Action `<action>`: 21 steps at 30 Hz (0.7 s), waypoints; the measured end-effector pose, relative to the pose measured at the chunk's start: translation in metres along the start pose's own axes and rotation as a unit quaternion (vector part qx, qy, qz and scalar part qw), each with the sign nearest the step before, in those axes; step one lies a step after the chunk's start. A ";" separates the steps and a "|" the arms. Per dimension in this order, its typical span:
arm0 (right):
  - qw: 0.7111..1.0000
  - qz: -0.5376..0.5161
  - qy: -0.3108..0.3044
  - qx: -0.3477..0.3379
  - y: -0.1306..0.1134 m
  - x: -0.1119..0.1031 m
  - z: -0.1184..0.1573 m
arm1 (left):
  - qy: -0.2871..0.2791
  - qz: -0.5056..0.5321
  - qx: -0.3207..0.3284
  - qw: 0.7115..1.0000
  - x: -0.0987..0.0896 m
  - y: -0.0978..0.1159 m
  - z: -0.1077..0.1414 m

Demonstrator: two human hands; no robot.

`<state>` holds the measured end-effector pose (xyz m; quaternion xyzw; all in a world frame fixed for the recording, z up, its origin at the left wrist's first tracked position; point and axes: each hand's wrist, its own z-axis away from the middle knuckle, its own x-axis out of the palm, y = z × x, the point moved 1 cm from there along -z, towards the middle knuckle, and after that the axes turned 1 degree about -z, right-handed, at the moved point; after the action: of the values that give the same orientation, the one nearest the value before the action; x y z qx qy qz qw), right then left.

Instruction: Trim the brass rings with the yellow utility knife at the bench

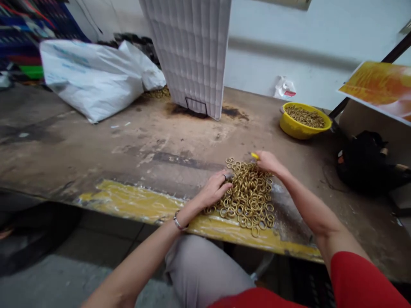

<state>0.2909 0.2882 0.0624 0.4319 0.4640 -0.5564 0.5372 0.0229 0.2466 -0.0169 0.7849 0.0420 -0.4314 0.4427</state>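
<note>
A heap of brass-coloured rings point(248, 194) lies near the front edge of the worn table point(122, 145). At the heap's left side rests my left hand point(215, 188), its fingers apart and touching the rings, with a grey covering on a fingertip and a dark ring on one finger. My right hand point(268, 162) is closed at the heap's far right side, around a small yellow tool point(255, 156) whose tip sticks out to the left. The rest of that tool is hidden by the fingers.
A yellow bowl point(297, 128) full of rings stands at the back right, beside a black bag point(366, 162). A tall grey padded panel point(195, 55) rises at the table's back. Left of it lies a white sack point(96, 77). Yellow tape point(138, 201) covers the front edge.
</note>
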 end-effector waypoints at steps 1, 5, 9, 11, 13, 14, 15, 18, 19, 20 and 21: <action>1.000 0.003 0.011 0.020 0.011 -0.002 0.002 | 0.027 0.011 -0.002 1.000 -0.002 0.003 0.007; 0.998 0.011 -0.001 0.060 0.043 0.004 0.009 | 0.135 -0.017 -0.036 0.990 -0.012 0.009 0.049; 1.000 -0.002 -0.005 0.015 0.047 0.018 0.037 | 0.168 -0.087 -0.063 0.980 -0.014 0.015 0.098; 1.000 -0.006 0.010 -0.003 0.042 0.024 0.059 | 0.152 -0.123 -0.062 0.979 -0.010 0.019 0.112; 0.999 -0.003 0.040 -0.012 0.035 0.029 0.083 | 0.135 -0.161 -0.062 0.976 -0.006 0.022 0.118; 0.998 -0.002 0.067 -0.020 0.029 0.031 0.096 | 0.128 -0.179 -0.064 0.973 -0.004 0.023 0.118; 0.991 -0.009 0.127 -0.039 0.022 0.032 0.110 | 0.123 -0.194 -0.067 0.971 -0.002 0.024 0.117; 0.967 -0.070 0.222 -0.099 -0.006 0.042 0.149 | 0.109 -0.213 -0.072 0.968 0.000 0.024 0.111; 0.962 -0.103 0.230 -0.106 -0.018 0.047 0.161 | 0.107 -0.214 -0.073 0.968 0.000 0.023 0.109; 0.956 -0.137 0.230 -0.116 -0.030 0.053 0.171 | 0.107 -0.214 -0.074 0.968 0.000 0.022 0.108; 0.951 -0.174 0.218 -0.136 -0.043 0.059 0.180 | 0.107 -0.213 -0.074 0.968 0.000 0.021 0.108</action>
<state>0.2485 0.0995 0.0424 0.3784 0.7088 -0.4651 0.3717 -0.0368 0.1551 -0.0283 0.7647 0.2871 -0.4247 0.3903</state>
